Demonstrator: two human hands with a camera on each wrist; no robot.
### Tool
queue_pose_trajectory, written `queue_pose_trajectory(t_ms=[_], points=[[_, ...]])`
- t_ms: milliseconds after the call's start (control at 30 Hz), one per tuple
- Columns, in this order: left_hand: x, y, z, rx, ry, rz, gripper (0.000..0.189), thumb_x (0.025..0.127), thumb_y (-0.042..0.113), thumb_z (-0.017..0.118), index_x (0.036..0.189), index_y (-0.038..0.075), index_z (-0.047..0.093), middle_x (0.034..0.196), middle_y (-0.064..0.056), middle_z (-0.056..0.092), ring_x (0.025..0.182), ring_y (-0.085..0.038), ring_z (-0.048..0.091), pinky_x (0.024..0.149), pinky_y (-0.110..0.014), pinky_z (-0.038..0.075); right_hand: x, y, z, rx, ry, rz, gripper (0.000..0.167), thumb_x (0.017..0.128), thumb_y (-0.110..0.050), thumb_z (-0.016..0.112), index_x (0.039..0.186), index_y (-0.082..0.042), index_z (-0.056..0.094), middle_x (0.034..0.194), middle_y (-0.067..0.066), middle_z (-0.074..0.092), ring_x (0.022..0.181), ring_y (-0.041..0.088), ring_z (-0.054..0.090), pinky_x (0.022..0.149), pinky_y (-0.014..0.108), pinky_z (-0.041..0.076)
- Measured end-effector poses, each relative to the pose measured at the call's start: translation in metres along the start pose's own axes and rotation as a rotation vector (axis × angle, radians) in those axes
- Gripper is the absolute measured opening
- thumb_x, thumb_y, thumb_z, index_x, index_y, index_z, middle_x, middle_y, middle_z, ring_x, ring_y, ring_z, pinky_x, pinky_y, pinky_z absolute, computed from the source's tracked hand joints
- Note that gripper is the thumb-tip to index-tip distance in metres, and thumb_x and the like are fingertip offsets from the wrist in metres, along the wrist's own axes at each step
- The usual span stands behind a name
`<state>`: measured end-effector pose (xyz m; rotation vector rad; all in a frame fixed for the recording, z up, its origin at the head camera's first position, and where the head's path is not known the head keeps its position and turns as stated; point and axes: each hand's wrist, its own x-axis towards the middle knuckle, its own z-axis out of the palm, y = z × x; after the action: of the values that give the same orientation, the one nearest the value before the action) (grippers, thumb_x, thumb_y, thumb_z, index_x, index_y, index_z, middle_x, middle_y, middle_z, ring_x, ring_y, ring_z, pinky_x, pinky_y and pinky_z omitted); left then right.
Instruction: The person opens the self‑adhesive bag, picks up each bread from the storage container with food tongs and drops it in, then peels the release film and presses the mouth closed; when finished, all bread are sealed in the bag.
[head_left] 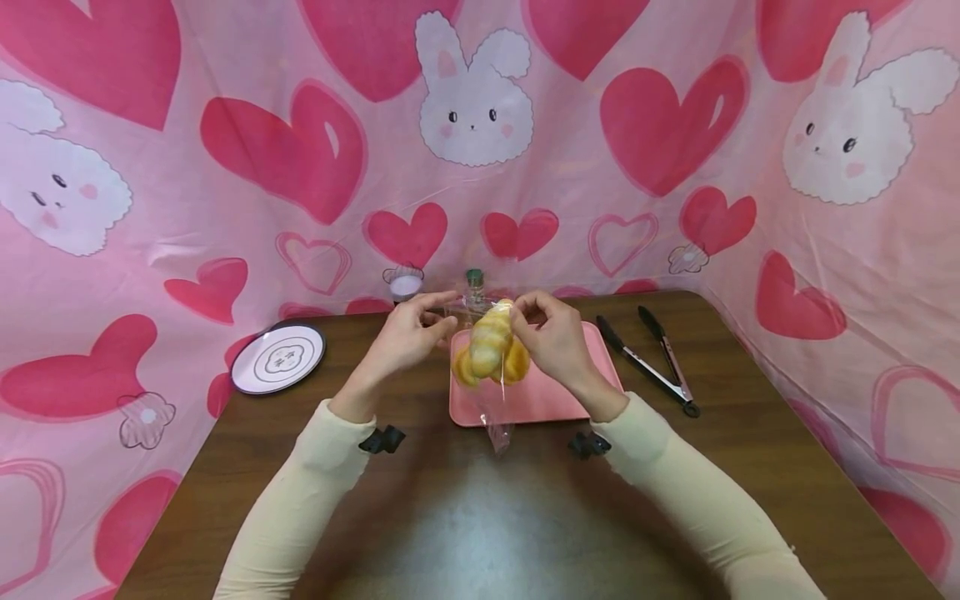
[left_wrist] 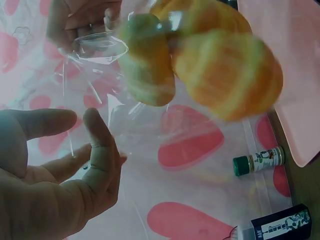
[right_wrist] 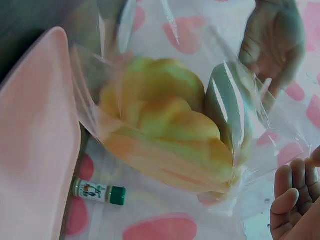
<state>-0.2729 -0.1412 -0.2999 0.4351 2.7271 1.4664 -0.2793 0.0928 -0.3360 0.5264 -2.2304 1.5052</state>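
Nearest are the pale sleeves [head_left: 307, 483], reaching over the bare wood of the tabletop [head_left: 450, 517] toward twelve o'clock. Beyond the cuffs, the left hand [head_left: 408, 333] and right hand [head_left: 553, 333] face each other across a clear plastic bag [head_left: 498, 435]. The right hand pinches the film between thumb and fingers; the left has its forefinger stretched along the film and its thumb apart — whether its other fingers grip the plastic I cannot tell.

Inside the bag, between the two hands, is a slim bread roll [head_left: 491, 337], its long axis tilted slightly from twelve toward one o'clock, so it lies crosswise to the line joining the hands. Seen from the head, its upper end is just beside the right fingertips, at their nine o'clock; the left hand is the farther one, with the roll at its three o'clock. Rounder rolls [head_left: 516, 362] sit against its lower end.

The bag overhangs the left part of a pink tray [head_left: 555, 396], a loose tail of film dropping toward six o'clock. Past the right hand, at three o'clock, lie tongs [head_left: 656, 377]; a white plate [head_left: 279, 358] is at nine. Farther off, a green-capped bottle [head_left: 475, 287] stands near twelve and a white-topped container [head_left: 406, 287] near eleven, before a pink heart-patterned curtain [head_left: 465, 192].
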Motion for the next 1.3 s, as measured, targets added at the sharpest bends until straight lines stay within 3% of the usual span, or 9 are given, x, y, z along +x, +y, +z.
queue_pose_trajectory(t_ms=[100,233,367,467,600,800,1067,1167,1300], points=[[0.0,-0.002,0.0,-0.022,-0.028,-0.003,0.048,0.096,0.015,0.061,0.144,0.015,0.054,0.134,-0.016,0.061,0.095,-0.03,0.069,0.068,-0.031,0.059,0.003,-0.002,-0.003,0.009,0.019,-0.015,0.008,0.091,-0.011,0.068,0.09,-0.003,0.067,0.082,0.012,0.067,0.07,0.019,0.06,0.063,0.019,0.049],[0.001,-0.005,0.001,-0.062,-0.052,0.022,0.058,0.097,0.011,0.059,0.152,0.016,0.04,0.137,-0.018,0.059,0.099,-0.032,0.065,0.069,-0.032,0.059,0.006,-0.006,-0.007,0.013,0.054,-0.031,0.009,0.091,-0.012,0.068,0.089,-0.003,0.068,0.081,0.013,0.067,0.066,0.015,0.057,0.06,0.015,0.045],[0.001,-0.007,0.001,-0.064,-0.06,0.018,0.067,0.098,0.011,0.057,0.157,0.014,0.026,0.137,-0.018,0.061,0.094,-0.03,0.064,0.068,-0.032,0.058,0.007,-0.01,-0.01,0.03,0.07,-0.029,0.011,0.09,-0.012,0.069,0.092,-0.001,0.068,0.084,0.015,0.068,0.065,0.013,0.055,0.059,0.015,0.043],[0.003,-0.012,0.001,-0.035,-0.062,-0.007,0.067,0.099,0.012,0.056,0.158,0.009,0.025,0.138,-0.019,0.059,0.097,-0.031,0.062,0.069,-0.032,0.058,0.007,-0.011,-0.013,0.052,0.065,-0.021,0.011,0.09,-0.011,0.068,0.091,-0.001,0.067,0.084,0.015,0.067,0.064,0.013,0.054,0.059,0.016,0.044],[0.008,-0.024,0.003,-0.001,-0.087,-0.065,0.061,0.1,0.014,0.054,0.155,0.003,0.031,0.143,-0.021,0.055,0.109,-0.036,0.061,0.073,-0.033,0.059,0.007,-0.014,-0.018,0.084,0.048,-0.023,0.011,0.091,-0.012,0.067,0.09,-0.001,0.065,0.083,0.014,0.066,0.065,0.012,0.057,0.061,0.017,0.049],[0.015,-0.035,0.007,-0.05,-0.121,-0.098,0.053,0.104,0.017,0.05,0.151,-0.003,0.037,0.146,-0.024,0.052,0.119,-0.037,0.063,0.084,-0.04,0.06,0.008,-0.015,-0.024,0.165,0.021,-0.031,0.013,0.092,-0.01,0.065,0.091,0.003,0.063,0.085,0.022,0.068,0.069,0.008,0.064,0.066,0.017,0.055],[0.015,-0.034,0.011,-0.138,-0.099,-0.092,0.044,0.102,0.014,0.052,0.144,0.002,0.05,0.124,-0.021,0.069,0.107,-0.029,0.07,0.087,-0.038,0.059,0.009,-0.013,-0.026,0.29,0.006,-0.041,0.015,0.092,-0.005,0.063,0.089,0.009,0.058,0.083,0.03,0.066,0.068,0.008,0.068,0.069,0.022,0.059],[0.015,-0.032,0.012,-0.141,-0.071,-0.081,0.035,0.1,0.013,0.055,0.134,0.003,0.06,0.116,-0.019,0.072,0.1,-0.027,0.072,0.084,-0.036,0.059,0.009,-0.012,-0.027,0.292,0.01,-0.046,0.016,0.092,-0.006,0.064,0.09,0.008,0.059,0.08,0.022,0.068,0.068,0.007,0.067,0.068,0.021,0.058],[0.014,-0.029,0.013,-0.142,-0.026,-0.068,0.024,0.099,0.016,0.06,0.117,0.003,0.069,0.108,-0.018,0.073,0.095,-0.025,0.072,0.081,-0.034,0.059,0.009,-0.011,-0.03,0.285,0.023,-0.041,0.016,0.092,-0.009,0.065,0.089,0.006,0.059,0.075,0.0,0.068,0.069,0.005,0.064,0.066,0.018,0.054]])
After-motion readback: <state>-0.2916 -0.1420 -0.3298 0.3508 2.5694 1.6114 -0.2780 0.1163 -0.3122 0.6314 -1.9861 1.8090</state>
